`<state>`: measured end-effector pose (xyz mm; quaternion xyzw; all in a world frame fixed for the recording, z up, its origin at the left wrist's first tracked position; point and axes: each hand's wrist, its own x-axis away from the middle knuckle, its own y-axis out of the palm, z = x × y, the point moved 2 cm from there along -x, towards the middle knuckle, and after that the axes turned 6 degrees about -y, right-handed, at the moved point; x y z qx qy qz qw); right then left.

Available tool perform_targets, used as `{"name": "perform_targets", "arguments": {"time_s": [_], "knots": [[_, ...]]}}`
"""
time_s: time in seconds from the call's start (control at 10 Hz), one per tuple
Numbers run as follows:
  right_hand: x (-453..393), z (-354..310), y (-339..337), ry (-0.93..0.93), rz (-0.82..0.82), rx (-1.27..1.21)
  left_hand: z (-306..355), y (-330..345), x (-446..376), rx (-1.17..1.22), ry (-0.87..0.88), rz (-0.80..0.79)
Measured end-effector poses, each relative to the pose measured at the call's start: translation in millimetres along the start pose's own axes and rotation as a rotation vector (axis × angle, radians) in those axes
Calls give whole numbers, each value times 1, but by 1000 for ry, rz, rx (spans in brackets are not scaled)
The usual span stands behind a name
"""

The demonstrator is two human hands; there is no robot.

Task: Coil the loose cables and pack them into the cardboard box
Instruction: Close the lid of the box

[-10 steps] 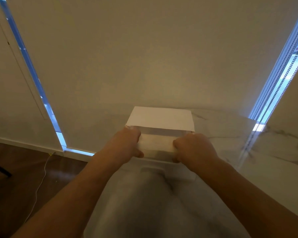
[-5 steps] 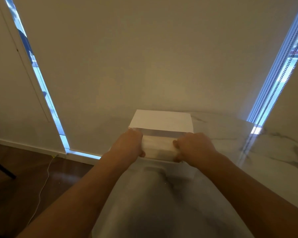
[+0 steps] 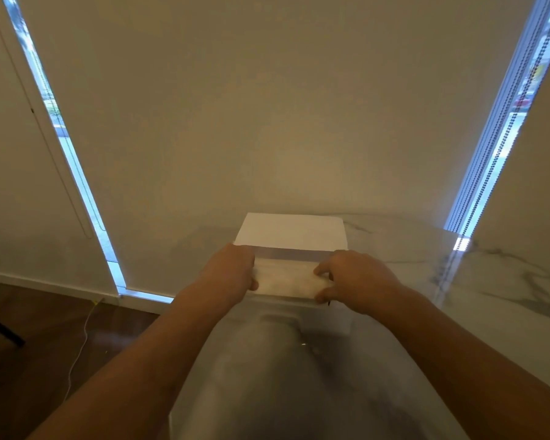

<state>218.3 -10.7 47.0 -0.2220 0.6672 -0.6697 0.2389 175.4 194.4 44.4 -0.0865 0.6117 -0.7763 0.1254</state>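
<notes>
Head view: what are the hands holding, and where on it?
Both hold the white box on the marble table: left hand grips its left end, right hand its right end. The flap stands open behind.

White box (image 3: 291,230); grey-veined white marble table (image 3: 489,281); dark brown floor (image 3: 38,328).

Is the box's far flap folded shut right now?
No, the far flap stands open behind the box, while both hands hold the near flap.
</notes>
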Motion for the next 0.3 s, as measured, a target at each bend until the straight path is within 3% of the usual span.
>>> {"name": "perform_targets", "arguments": {"time_s": [0.3], "knots": [[16,5,-16,38,120,-88,4,-7,-3,46,30,108]]}}
